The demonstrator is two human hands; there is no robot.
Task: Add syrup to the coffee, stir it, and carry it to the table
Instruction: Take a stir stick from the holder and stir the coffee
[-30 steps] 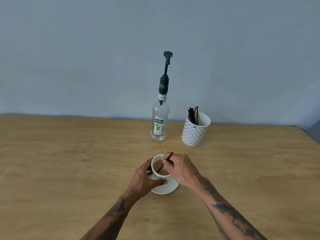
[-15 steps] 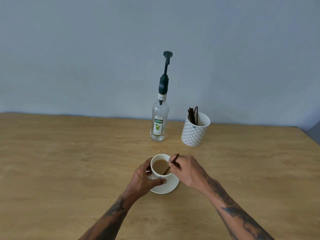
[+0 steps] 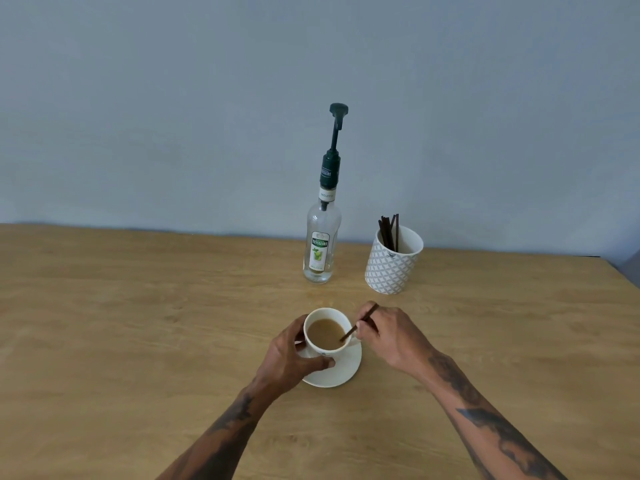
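left hand (image 3: 289,358) wraps cup (image 3: 325,332) | right hand (image 3: 391,336) pinches stirrer (image 3: 358,323), now moved to cup's right rim

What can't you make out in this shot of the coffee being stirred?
Head view only:
- Handle of the white coffee cup: not visible; perhaps behind the left hand.
- Dark stir stick: tip sunk in coffee.
- Both arms: cut off by bottom edge.
- Clear syrup bottle: fill level unclear.
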